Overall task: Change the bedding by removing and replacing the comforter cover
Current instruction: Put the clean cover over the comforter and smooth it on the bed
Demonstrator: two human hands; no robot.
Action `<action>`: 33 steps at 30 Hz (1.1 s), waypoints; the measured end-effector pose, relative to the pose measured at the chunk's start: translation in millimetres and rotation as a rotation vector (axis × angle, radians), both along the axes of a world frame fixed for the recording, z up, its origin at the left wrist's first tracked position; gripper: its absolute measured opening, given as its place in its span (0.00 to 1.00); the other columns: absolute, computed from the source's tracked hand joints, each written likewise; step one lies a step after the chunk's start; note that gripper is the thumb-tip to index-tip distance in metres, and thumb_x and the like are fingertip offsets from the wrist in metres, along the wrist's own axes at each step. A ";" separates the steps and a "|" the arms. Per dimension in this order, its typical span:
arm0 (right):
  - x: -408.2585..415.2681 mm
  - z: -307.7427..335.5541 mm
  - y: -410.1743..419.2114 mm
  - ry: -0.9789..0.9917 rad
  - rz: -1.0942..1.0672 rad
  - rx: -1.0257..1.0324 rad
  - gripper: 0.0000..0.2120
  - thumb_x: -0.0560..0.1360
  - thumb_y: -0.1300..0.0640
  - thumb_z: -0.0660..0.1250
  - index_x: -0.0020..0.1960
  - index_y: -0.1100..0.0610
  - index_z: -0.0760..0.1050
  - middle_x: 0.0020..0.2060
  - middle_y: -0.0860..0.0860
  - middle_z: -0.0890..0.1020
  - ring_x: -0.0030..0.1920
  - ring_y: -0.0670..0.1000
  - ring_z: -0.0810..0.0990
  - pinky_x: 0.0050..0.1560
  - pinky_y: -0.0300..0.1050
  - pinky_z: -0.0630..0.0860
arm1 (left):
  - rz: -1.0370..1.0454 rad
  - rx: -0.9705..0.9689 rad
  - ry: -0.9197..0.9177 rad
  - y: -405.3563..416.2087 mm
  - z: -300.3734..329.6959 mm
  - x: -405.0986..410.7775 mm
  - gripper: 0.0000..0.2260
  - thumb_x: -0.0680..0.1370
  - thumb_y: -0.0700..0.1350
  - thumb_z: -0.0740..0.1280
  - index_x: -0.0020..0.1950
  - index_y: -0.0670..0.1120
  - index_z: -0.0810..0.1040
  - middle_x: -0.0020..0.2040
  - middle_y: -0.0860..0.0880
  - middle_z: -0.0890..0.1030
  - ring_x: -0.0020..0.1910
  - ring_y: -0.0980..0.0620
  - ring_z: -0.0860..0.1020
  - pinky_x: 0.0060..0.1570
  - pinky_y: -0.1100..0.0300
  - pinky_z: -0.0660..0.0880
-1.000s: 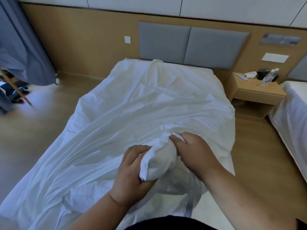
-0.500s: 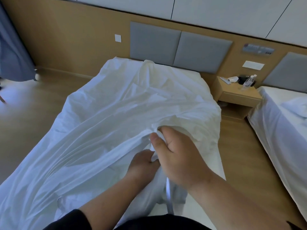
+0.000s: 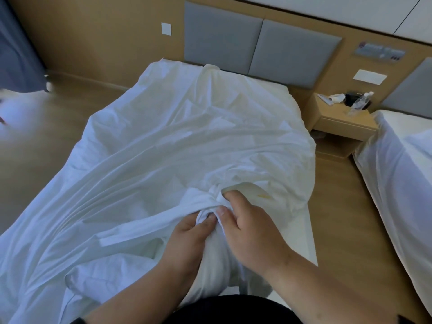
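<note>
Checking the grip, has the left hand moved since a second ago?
Yes. The left hand slid from cupping the bunched cover underneath to beside the right hand, headboard-ward.

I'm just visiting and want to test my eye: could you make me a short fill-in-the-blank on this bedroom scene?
1. Both hands, the left hand and the right hand, grip a bunched part of the ____ comforter cover.
2. The padded headboard panels are ____.
3. The clear bottle lies on the wooden ____.

Missing words: white; grey; nightstand
</note>
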State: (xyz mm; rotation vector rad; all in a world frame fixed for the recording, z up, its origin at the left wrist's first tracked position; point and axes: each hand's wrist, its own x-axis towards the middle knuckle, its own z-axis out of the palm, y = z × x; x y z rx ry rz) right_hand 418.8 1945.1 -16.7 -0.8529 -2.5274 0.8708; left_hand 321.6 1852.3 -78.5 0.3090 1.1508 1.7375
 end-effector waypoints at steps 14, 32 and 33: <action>13.6 -5.4 24.9 0.189 0.127 -0.593 0.08 0.78 0.47 0.66 0.45 0.47 0.81 0.37 0.50 0.83 0.39 0.46 0.80 0.48 0.49 0.78 | -0.309 0.060 -0.772 10.0 13.4 -20.1 0.34 0.79 0.63 0.59 0.70 0.34 0.73 0.67 0.31 0.74 0.67 0.33 0.73 0.67 0.39 0.69; 30.2 -53.0 82.1 -0.002 -0.282 -0.039 0.16 0.75 0.46 0.71 0.39 0.56 0.70 0.37 0.49 0.75 0.40 0.48 0.74 0.41 0.46 0.71 | -0.254 -0.616 0.294 -14.5 18.0 -36.9 0.14 0.69 0.33 0.66 0.24 0.44 0.73 0.27 0.46 0.69 0.24 0.52 0.65 0.23 0.63 0.62; 26.3 -52.4 82.6 -0.008 -0.270 -0.008 0.15 0.75 0.47 0.71 0.40 0.55 0.71 0.37 0.47 0.74 0.41 0.48 0.74 0.42 0.46 0.71 | -0.273 -0.644 0.265 -16.8 23.1 -38.4 0.15 0.68 0.34 0.67 0.23 0.45 0.72 0.26 0.46 0.68 0.23 0.52 0.65 0.24 0.62 0.62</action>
